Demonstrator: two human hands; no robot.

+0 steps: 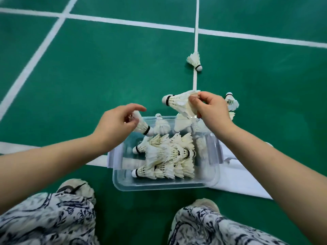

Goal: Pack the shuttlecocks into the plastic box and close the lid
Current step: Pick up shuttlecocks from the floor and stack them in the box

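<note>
A clear plastic box [165, 186] sits open on the green court floor between my feet, with several white shuttlecocks [168, 152] piled inside. My left hand [117, 123] grips a shuttlecock [144, 127] by its feathers over the box's far left corner, cork pointing down-right. My right hand [211, 110] pinches another shuttlecock [178, 102] by its feathers above the box's far edge, cork pointing left. One loose shuttlecock [194, 61] lies farther off on a white line, and another loose shuttlecock [231, 101] stands just beyond my right hand.
A flat white sheet [240, 177], possibly the lid, lies on the floor under and to the right of the box. White court lines [195, 38] cross the green floor. My two shoes [76, 189] and patterned trouser legs frame the near side of the box.
</note>
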